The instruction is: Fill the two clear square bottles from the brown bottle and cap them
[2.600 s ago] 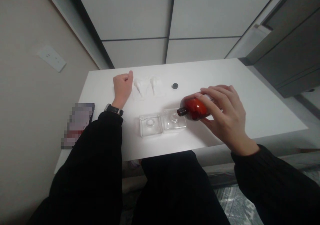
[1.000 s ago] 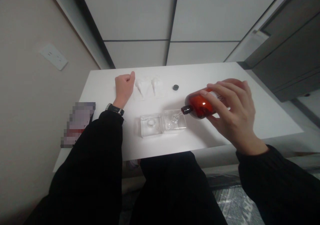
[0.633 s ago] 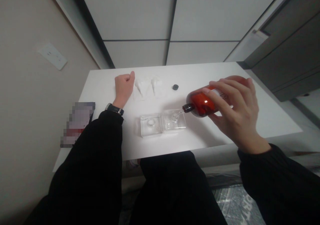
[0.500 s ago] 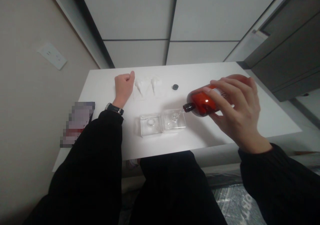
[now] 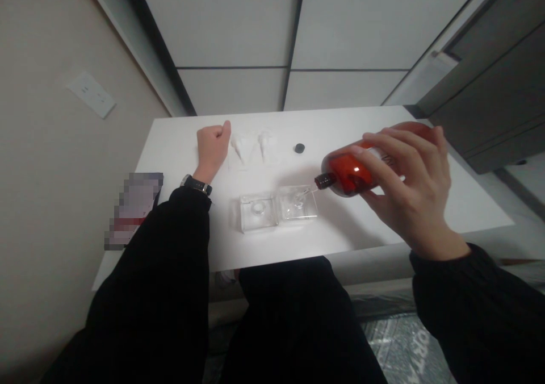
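Note:
My right hand (image 5: pixel 409 179) is wrapped round a red-brown bottle (image 5: pixel 347 171), tilted so its uncapped neck points down to the left. A thin stream of clear liquid runs from the mouth into the right one of two clear square containers (image 5: pixel 314 216). Beside it stands the left clear container (image 5: pixel 243 225), with a round shape inside. My left hand (image 5: pixel 213 148) rests on the white table as a fist, thumb uppermost; whether its curled fingers hold anything is hidden. Close to its right lie two whitish, pointed pieces (image 5: pixel 266 145) on a pale sheet. A dark cap (image 5: pixel 300 148) lies farther right.
The white table (image 5: pixel 447 202) stands against pale panels (image 5: pixel 238 20) at the back. A blurred flat item (image 5: pixel 136 202) sits at its left edge, by the wall with a socket plate (image 5: pixel 91 94). My legs are under the front edge.
My right hand and the bottle have shifted slightly right, and the liquid stream looks thinner. My left hand stays in the same place on the table.

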Tool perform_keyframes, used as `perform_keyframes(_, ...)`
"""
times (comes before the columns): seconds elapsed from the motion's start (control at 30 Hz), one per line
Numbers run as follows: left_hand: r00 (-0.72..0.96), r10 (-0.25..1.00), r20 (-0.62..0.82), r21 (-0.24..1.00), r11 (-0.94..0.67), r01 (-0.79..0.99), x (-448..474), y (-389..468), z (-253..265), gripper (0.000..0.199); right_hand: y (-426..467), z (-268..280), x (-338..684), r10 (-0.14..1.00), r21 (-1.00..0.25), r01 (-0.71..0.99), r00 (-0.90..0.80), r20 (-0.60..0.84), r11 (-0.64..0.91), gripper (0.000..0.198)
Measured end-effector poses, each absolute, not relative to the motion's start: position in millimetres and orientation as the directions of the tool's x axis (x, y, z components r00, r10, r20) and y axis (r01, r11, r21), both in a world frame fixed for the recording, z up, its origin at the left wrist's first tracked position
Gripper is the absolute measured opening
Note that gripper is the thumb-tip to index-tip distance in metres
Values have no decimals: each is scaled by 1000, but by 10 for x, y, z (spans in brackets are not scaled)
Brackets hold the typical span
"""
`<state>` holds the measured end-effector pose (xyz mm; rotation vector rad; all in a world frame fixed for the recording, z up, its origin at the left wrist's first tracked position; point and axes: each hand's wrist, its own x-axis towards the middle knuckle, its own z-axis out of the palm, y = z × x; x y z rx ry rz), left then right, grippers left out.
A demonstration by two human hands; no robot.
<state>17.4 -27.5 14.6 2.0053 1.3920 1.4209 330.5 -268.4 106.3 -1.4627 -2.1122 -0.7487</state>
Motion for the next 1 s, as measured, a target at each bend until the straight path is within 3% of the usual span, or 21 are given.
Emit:
perform_keyframes(0.23, 26, 842, 540, 711, -472, 521, 172, -264, 132, 63, -2669, 1049, 3334, 623, 227, 919, -386, 680, 321, 72)
perform_keyframes(0.47, 47, 843, 536, 697, -473, 539, 171, -280, 149, 61, -2696, 1096, 3302, 710, 159, 949, -309, 632, 271, 70)
perform_keyframes(0.67, 42, 842, 538, 699, -473, 536, 170, -285, 148, 61, -2676, 1093, 3344, 647, 239, 923, -382, 660, 301, 68)
perform_keyframes(0.8, 44, 841, 539, 696, -474, 540, 170, -272, 139, 60, -2624, 1064, 3382, 527, 335, 887, -459, 715, 318, 66)
perform_keyframes(1.0, 49, 844, 535, 692, -471, 547, 165, -261, 127, 60, -2606, 1049, 3402, 538, 280, 899, -428, 726, 337, 67)
